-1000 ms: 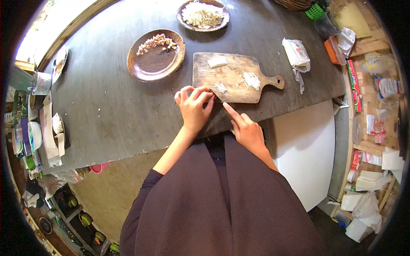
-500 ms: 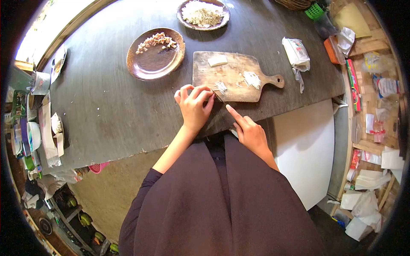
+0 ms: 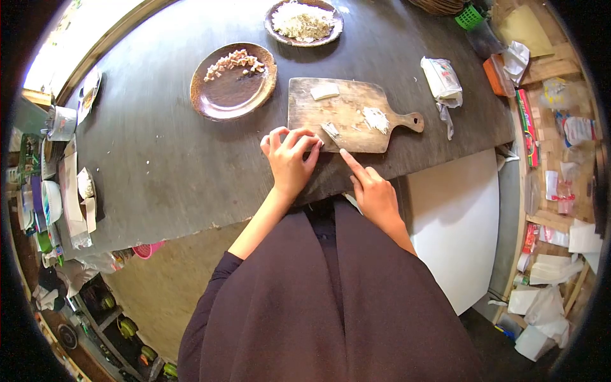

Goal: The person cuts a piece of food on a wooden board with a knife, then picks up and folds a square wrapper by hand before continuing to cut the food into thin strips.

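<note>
My right hand (image 3: 375,194) is closed on a knife (image 3: 333,141), its index finger stretched along the back of the blade. The blade lies over the near left part of a wooden cutting board (image 3: 344,114). My left hand (image 3: 289,159) has its fingers bent together at the board's near left corner, pinching a small white piece (image 3: 320,144) mostly hidden by the fingers. Thin white shreds lie by the blade, and a pile of white strips (image 3: 375,120) sits near the board's handle. A white block (image 3: 324,91) rests at the board's far edge.
A brown plate (image 3: 232,95) with small pinkish-brown pieces stands left of the board. Beyond it is a bowl of white shreds (image 3: 302,22). A white plastic packet (image 3: 441,81) lies to the right. The table edge (image 3: 254,219) runs in front of me.
The knife and my right hand have shifted slightly forward and right, and the blade now shows flatter over the board beside the shreds. My left hand has hardly moved.
</note>
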The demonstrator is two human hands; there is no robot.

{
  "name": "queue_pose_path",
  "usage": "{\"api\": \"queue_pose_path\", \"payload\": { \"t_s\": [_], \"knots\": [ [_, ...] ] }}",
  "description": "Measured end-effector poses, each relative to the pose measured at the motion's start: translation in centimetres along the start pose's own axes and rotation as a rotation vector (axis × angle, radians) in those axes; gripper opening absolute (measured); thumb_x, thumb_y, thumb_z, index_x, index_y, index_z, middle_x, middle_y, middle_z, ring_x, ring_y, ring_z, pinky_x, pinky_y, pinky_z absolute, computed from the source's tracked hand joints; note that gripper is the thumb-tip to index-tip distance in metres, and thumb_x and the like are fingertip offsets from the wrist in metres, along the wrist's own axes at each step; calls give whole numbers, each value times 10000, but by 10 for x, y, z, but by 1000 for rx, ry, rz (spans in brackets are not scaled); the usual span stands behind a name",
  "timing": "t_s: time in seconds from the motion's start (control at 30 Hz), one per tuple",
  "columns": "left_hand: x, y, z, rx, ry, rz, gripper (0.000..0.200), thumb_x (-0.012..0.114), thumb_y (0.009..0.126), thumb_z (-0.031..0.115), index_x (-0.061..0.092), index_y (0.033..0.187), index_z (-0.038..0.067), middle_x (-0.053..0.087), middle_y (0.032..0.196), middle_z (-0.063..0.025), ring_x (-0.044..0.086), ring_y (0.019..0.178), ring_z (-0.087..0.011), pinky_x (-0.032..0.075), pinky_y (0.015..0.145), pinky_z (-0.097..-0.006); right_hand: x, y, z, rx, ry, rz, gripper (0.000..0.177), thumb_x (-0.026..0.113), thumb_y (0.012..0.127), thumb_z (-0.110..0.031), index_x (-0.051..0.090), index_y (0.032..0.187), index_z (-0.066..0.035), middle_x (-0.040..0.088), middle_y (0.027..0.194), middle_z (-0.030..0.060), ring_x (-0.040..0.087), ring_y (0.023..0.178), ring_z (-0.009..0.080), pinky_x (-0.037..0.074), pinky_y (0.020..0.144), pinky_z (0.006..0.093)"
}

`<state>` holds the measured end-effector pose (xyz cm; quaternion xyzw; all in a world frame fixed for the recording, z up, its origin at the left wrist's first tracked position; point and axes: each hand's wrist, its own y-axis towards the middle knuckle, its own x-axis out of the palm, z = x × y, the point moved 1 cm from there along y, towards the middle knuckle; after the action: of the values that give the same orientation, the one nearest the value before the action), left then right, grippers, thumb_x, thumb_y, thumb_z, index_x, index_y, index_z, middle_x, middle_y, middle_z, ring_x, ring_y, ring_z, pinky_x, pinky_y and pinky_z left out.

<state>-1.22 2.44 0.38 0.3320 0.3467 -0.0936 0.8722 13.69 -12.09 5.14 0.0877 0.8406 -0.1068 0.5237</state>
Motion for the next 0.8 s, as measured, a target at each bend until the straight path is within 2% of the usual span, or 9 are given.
{"api": "queue_pose_path", "payload": {
  "t_s": [0.13,0.23,0.47,0.67,0.73,0.8],
  "knots": [
    [0,0,0,-10,4,-11,103,825,789,214,758,867,197,733,1038,95,545,1095,-252,317,1020,-444,-5,-4,0,23,11,-41,671,622,978,-147,412,1558,-413,603,848,144,652,714,392,553,661,490],
    [-1,1,0,-3,12,-17,103,824,788,208,755,861,191,732,1036,93,545,1095,-253,320,1014,-443,0,-6,0,-6,-1,-54,661,604,994,-195,384,1559,-459,614,849,149,673,684,392,577,623,511],
    [-2,1,1,1,11,-12,110,827,779,199,752,860,189,724,1037,84,545,1093,-253,326,1004,-444,3,-7,0,-26,25,-37,661,603,993,-188,386,1562,-444,608,837,150,669,673,389,576,617,507],
    [0,-1,-1,-13,9,-3,121,819,763,211,750,861,193,658,938,44,544,1046,-240,328,981,-466,9,-3,-3,-13,2,-30,655,607,992,-203,385,1565,-430,607,838,144,666,656,392,576,613,505],
    [2,-2,-2,-17,23,-2,112,826,765,226,756,848,196,644,910,38,541,999,-237,330,963,-460,9,1,-6,-3,2,-20,697,629,965,-146,395,1561,-420,592,831,125,658,696,386,566,650,491],
    [2,-2,-2,-19,18,-15,111,831,767,238,760,844,201,636,888,39,539,975,-234,330,949,-454,8,4,-11,12,-13,-24,696,629,965,-147,395,1561,-420,595,835,128,658,699,389,563,650,495]
  ]
}}
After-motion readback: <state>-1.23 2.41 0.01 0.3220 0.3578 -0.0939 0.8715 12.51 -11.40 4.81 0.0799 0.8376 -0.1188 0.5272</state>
